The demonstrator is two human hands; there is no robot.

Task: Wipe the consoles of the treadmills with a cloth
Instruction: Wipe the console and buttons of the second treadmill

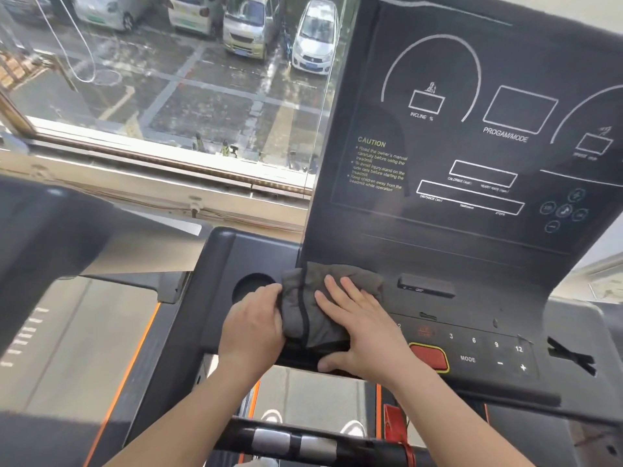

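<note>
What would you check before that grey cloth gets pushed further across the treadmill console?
1. Cloth lies on the console: ok.
2. Right hand flat on the cloth: ok.
3. Left hand gripping the cloth's left edge: ok.
4. Red button beside the right hand, not being pressed: ok, though close.
5. Small dark object in the cloth's path to the right: not ok, it needs moving or wiping around.
6. Cup holder and display panel already wiped: cannot tell.
</note>
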